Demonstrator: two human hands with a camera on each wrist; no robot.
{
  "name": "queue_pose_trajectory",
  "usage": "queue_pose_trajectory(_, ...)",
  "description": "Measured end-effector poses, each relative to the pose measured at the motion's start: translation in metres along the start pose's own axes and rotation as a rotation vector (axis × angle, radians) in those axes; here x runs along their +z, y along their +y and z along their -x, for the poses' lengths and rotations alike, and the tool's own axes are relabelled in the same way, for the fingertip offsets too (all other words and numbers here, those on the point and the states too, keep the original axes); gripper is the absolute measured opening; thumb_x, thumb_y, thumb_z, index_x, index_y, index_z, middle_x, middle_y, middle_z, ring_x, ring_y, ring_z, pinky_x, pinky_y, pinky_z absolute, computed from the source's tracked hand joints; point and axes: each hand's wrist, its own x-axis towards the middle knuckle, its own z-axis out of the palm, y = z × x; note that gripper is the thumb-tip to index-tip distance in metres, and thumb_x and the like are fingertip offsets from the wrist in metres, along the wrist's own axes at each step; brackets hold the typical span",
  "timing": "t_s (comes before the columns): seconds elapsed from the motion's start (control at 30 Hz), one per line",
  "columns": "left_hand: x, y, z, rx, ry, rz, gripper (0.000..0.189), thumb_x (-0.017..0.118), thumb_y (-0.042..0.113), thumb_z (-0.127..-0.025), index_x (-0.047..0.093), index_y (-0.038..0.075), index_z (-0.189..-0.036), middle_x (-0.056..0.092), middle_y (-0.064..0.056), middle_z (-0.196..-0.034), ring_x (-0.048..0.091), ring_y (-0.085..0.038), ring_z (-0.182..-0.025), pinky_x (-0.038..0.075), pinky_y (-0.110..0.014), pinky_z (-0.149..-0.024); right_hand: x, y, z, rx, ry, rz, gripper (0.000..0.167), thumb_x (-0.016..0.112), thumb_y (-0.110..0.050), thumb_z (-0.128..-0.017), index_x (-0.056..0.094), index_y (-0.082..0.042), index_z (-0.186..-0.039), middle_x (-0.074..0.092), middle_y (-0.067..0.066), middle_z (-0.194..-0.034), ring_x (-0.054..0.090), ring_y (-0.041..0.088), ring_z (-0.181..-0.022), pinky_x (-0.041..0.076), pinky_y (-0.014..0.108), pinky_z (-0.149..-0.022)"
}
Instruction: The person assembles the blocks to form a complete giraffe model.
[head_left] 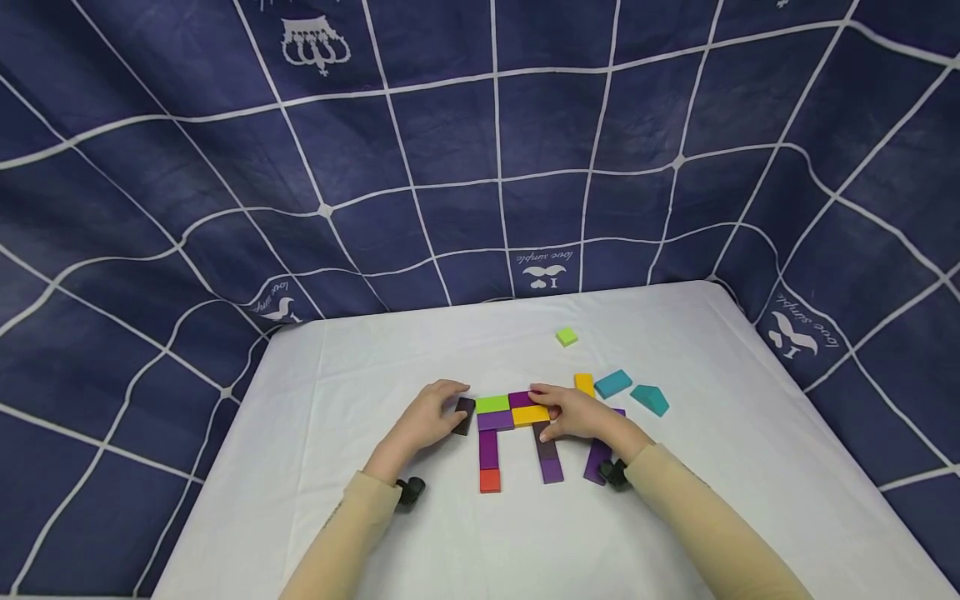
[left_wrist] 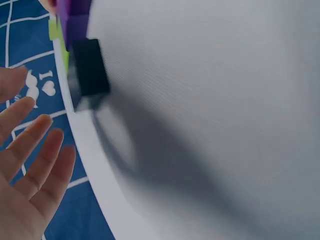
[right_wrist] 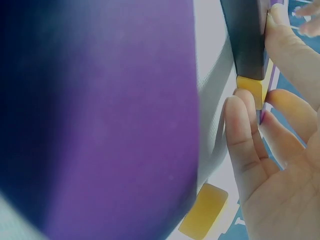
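Observation:
On the white table, blocks lie together in a flat shape: green (head_left: 492, 404), purple (head_left: 495, 421), yellow (head_left: 531, 414) and dark purple (head_left: 521, 399) ones on top. Two legs run down from these, one ending in a red block (head_left: 490, 481), the other a dark brown block (head_left: 546, 442) above a purple one (head_left: 552, 471). My right hand (head_left: 581, 414) touches the shape's right end, its fingers around the yellow block's end (right_wrist: 251, 87). My left hand (head_left: 427, 417) is beside a black block (head_left: 464, 417); the left wrist view shows its fingers spread, apart from that block (left_wrist: 90, 70).
A long purple block (head_left: 598, 458) lies under my right wrist. Beyond that hand are another yellow block (head_left: 584, 383), a teal rectangular block (head_left: 613, 383) and a teal angled block (head_left: 649, 399). Farther back sits a small green block (head_left: 567, 337). A blue gridded curtain (head_left: 450, 125) surrounds the table.

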Motion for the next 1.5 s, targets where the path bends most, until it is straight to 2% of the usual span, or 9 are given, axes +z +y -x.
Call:
queue_pose_trajectory(0.17,-0.003,0.01,0.0,0.028,0.013,-0.008,0.042,0.068,0.016,-0.092,0.06,0.011,-0.133,0.056,-0.007,-0.141,0.049,-0.03,-0.132,0.039,-0.047,-0.112,0.001,0.0,0.0,0.001,0.001,0.014,0.075,0.082,-0.03,-0.08,0.05,-0.013,-0.145,0.036,0.003,-0.159,0.05,0.018,-0.104,0.046,0.031,-0.089)
queue_pose_trajectory(0.23,-0.003,0.011,0.001,0.007,0.015,-0.015,0.042,0.068,0.017,-0.092,0.06,0.01,-0.133,0.056,-0.009,-0.14,0.049,-0.03,-0.131,0.04,-0.047,-0.111,0.001,-0.001,0.0,0.008,0.0,0.008,0.075,0.082,-0.03,-0.08,0.049,-0.014,-0.145,0.036,0.002,-0.159,0.048,0.019,-0.11,0.046,0.033,-0.094)
queue_pose_trajectory(0.43,0.003,0.009,0.003,-0.07,0.029,-0.04,0.045,0.07,0.022,-0.092,0.06,0.007,-0.132,0.056,-0.015,-0.136,0.051,-0.033,-0.129,0.042,-0.048,-0.109,0.002,0.0,-0.001,0.024,-0.003,-0.007,0.075,0.082,-0.029,-0.08,0.049,-0.016,-0.146,0.035,0.001,-0.159,0.049,0.019,-0.108,0.046,0.031,-0.089)
queue_pose_trajectory(0.6,0.011,0.008,0.004,-0.034,0.01,-0.061,0.049,0.071,0.028,-0.09,0.059,0.007,-0.133,0.055,-0.013,-0.138,0.05,-0.031,-0.128,0.043,-0.048,-0.108,0.003,0.001,-0.001,0.024,-0.001,-0.009,0.075,0.082,-0.029,-0.08,0.049,-0.015,-0.146,0.035,0.001,-0.159,0.048,0.022,-0.12,0.045,0.039,-0.105)
queue_pose_trajectory(0.7,0.016,0.008,0.005,-0.023,0.006,-0.084,0.053,0.071,0.03,-0.09,0.057,0.006,-0.135,0.054,-0.014,-0.139,0.05,-0.031,-0.126,0.044,-0.048,-0.106,0.003,0.001,-0.002,0.025,-0.002,-0.012,0.075,0.082,-0.029,-0.08,0.049,-0.015,-0.146,0.035,0.001,-0.159,0.047,0.022,-0.12,0.046,0.039,-0.104)
queue_pose_trajectory(0.83,0.021,0.006,0.006,-0.092,0.045,-0.117,0.053,0.072,0.028,-0.09,0.056,0.0,-0.132,0.056,-0.018,-0.129,0.054,-0.032,-0.117,0.049,-0.047,-0.099,0.003,0.002,-0.003,0.023,-0.001,-0.004,0.075,0.082,-0.03,-0.08,0.049,-0.016,-0.146,0.035,0.0,-0.159,0.047,0.02,-0.115,0.045,0.035,-0.097)
queue_pose_trajectory(1.0,0.021,0.005,0.007,-0.166,0.055,-0.092,0.047,0.075,0.024,-0.086,0.059,-0.005,-0.12,0.058,-0.016,-0.106,0.057,-0.025,-0.093,0.052,-0.043,-0.085,0.003,0.002,-0.002,0.027,0.002,-0.008,0.075,0.082,-0.03,-0.08,0.049,-0.016,-0.146,0.035,0.0,-0.159,0.047,0.021,-0.118,0.045,0.04,-0.105)
queue_pose_trajectory(1.2,0.02,0.008,0.006,-0.175,0.047,-0.075,0.041,0.076,0.02,-0.084,0.06,-0.003,-0.115,0.06,-0.013,-0.101,0.06,-0.024,-0.088,0.053,-0.042,-0.083,0.003,0.002,-0.002,0.036,0.003,-0.015,0.075,0.082,-0.03,-0.079,0.049,-0.017,-0.146,0.035,0.0,-0.159,0.047,0.022,-0.119,0.044,0.041,-0.106)
queue_pose_trajectory(1.5,0.019,0.004,0.004,-0.169,0.051,-0.1,0.041,0.074,0.015,-0.083,0.062,-0.002,-0.118,0.061,-0.013,-0.103,0.058,-0.023,-0.089,0.052,-0.042,-0.084,0.002,0.001,-0.001,0.034,0.002,-0.023,0.075,0.082,-0.029,-0.08,0.049,-0.016,-0.146,0.035,0.001,-0.159,0.046,0.024,-0.127,0.04,0.046,-0.112)
